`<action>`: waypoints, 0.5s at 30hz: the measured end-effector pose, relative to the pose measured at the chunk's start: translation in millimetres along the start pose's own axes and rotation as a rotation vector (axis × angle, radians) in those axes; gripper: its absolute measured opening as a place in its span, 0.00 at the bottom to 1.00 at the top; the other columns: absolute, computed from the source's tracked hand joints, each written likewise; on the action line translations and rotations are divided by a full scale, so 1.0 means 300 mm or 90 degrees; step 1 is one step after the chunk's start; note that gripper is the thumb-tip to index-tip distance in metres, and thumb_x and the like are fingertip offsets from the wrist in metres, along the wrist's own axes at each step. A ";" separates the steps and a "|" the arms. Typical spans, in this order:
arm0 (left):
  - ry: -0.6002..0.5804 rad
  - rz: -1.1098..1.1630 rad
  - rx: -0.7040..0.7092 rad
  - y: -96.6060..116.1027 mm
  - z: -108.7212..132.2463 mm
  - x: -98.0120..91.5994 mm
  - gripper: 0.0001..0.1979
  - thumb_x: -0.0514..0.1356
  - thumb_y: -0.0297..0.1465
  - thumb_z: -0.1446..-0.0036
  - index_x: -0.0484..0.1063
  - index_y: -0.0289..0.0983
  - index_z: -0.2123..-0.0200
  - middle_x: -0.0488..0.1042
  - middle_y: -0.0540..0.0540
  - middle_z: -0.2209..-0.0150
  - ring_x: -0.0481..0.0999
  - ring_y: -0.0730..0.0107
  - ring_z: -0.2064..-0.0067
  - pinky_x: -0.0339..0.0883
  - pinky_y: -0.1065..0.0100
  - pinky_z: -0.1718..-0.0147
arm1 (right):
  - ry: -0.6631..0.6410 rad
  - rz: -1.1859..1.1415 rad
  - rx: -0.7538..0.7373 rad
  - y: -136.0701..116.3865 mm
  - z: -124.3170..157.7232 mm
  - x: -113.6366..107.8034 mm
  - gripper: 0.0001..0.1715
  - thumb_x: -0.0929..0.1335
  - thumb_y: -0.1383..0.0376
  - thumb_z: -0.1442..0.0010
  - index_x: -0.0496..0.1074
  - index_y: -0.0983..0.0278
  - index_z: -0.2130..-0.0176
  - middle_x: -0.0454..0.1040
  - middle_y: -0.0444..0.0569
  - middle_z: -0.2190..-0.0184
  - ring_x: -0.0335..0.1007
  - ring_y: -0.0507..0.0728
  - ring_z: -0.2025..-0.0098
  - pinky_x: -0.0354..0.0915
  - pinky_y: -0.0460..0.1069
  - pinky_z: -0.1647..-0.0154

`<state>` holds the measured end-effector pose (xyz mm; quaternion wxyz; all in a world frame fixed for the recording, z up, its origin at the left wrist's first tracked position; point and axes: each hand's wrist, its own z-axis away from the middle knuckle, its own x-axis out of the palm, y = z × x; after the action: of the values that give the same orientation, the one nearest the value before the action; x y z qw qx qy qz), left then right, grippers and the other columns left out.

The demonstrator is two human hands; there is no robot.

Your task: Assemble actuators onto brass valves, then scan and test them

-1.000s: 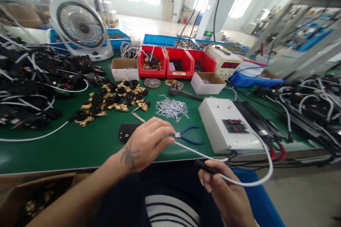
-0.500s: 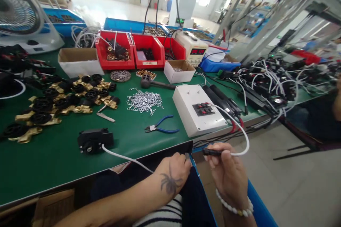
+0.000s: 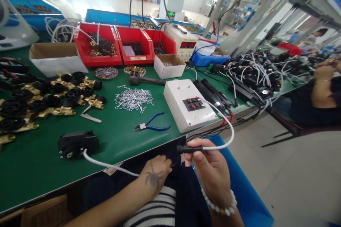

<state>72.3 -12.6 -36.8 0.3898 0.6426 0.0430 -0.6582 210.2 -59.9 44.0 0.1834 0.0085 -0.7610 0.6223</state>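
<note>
My right hand (image 3: 213, 166) pinches a black cable connector (image 3: 190, 149) between thumb and fingers. Its white cable (image 3: 231, 136) loops back to the terminals on a white switch box (image 3: 183, 106). Lower and to the left, my left hand (image 3: 157, 172) is closed on the end of another white cable (image 3: 112, 166); a small dark tip shows beyond its fingers. That cable runs to a black actuator housing (image 3: 77, 143) on the green table. The connector and the left hand are apart. Blue-handled cutters (image 3: 153, 124) lie between the housing and the box.
Metal clips (image 3: 134, 98) lie piled behind the cutters. Brass valves with black tops (image 3: 64, 104) cover the left side. Red bins (image 3: 97, 56), a power supply (image 3: 183, 42) and a mallet (image 3: 135, 78) stand behind. Cabled black units (image 3: 255, 74) fill the right; another person's arm (image 3: 323, 81) shows there.
The view has shifted, so the bench appears further left. My right hand has moved left with the connector, which now sits nearer my left hand. Both hands keep their grip.
</note>
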 end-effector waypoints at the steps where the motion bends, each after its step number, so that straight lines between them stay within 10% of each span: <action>1: 0.038 0.034 0.001 0.003 0.017 -0.046 0.07 0.57 0.28 0.34 0.74 0.36 0.56 0.78 0.46 0.61 0.79 0.68 0.61 0.74 0.70 0.62 | 0.012 0.009 -0.002 -0.003 0.001 0.003 0.07 0.70 0.62 0.35 0.77 0.56 0.56 0.75 0.41 0.71 0.71 0.46 0.71 0.68 0.40 0.67; 7: 0.443 0.318 0.019 0.039 0.126 -0.281 0.06 0.58 0.30 0.34 0.74 0.39 0.57 0.77 0.52 0.66 0.77 0.77 0.65 0.71 0.79 0.62 | 0.062 0.056 -0.025 -0.027 0.003 0.029 0.07 0.68 0.60 0.33 0.76 0.57 0.58 0.72 0.39 0.74 0.69 0.45 0.73 0.66 0.39 0.68; 15: 0.550 0.299 0.056 0.061 0.141 -0.315 0.04 0.61 0.26 0.38 0.74 0.35 0.59 0.76 0.51 0.66 0.76 0.79 0.64 0.69 0.82 0.60 | 0.099 0.028 -0.070 -0.064 -0.008 0.062 0.08 0.69 0.59 0.34 0.77 0.59 0.60 0.70 0.40 0.74 0.68 0.45 0.73 0.66 0.38 0.73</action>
<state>36.0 -5.5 61.7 0.4469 0.8648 0.0267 -0.2274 198.2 -57.9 68.0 0.2285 -0.0666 -0.7773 0.5824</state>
